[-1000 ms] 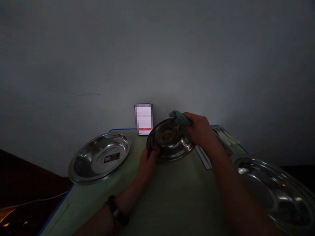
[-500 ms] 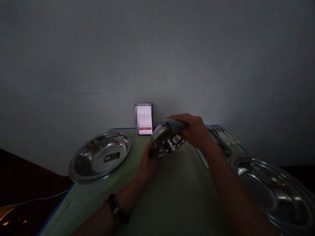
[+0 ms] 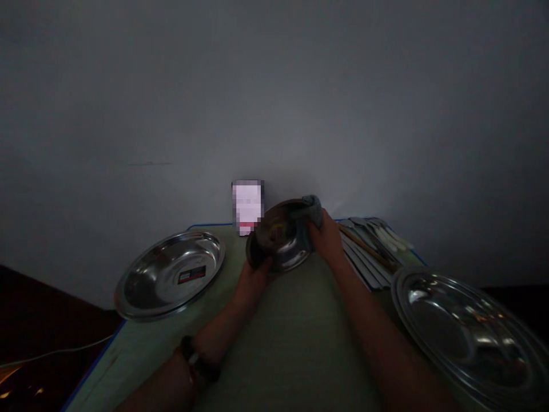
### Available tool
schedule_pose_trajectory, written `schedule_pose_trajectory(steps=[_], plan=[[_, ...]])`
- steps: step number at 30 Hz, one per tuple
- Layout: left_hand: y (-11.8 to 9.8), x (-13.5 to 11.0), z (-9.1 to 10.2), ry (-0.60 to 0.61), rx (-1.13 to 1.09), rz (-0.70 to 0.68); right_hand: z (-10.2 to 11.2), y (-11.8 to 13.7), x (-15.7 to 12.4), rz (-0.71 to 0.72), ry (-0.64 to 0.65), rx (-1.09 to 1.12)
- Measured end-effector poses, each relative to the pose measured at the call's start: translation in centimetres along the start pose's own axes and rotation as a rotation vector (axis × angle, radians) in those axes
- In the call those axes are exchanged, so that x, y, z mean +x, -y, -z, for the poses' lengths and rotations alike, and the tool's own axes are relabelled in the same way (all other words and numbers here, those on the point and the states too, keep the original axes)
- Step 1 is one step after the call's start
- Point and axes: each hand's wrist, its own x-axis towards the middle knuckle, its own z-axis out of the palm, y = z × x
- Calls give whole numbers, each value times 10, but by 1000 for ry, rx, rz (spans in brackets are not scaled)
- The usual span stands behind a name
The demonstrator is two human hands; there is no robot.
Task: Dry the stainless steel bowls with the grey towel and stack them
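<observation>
A round steel plate is held tilted above the green table, its underside facing me. My left hand grips its lower rim with curled fingers. My right hand presses a grey-blue cloth against the plate's upper right edge, fingers closed on the cloth.
Another steel plate with a label lies at the table's left. A big steel tray sits at the right edge. Several pieces of cutlery lie behind it. A lit phone leans on the grey wall.
The plate has turned from steeply tilted to facing me more, and my right hand with the cloth slid from its top rim to its right side. The view shifted slightly.
</observation>
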Motion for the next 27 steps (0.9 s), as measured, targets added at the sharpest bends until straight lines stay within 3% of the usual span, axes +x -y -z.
schedule_pose_trajectory(steps=[6,14,22,27], plan=[[0,4,-1,-12,-23,16,-32,-15,-22,-113,-38,73],[-10,-5,-7,-22,-34,43,-40,-14,-27,-181,-21,143],[-8,-3,-7,-30,-82,39,-32,-12,-13,-334,-334,295],[-7,-2,-11,-55,-126,12,-31,-21,2,-468,-478,596]])
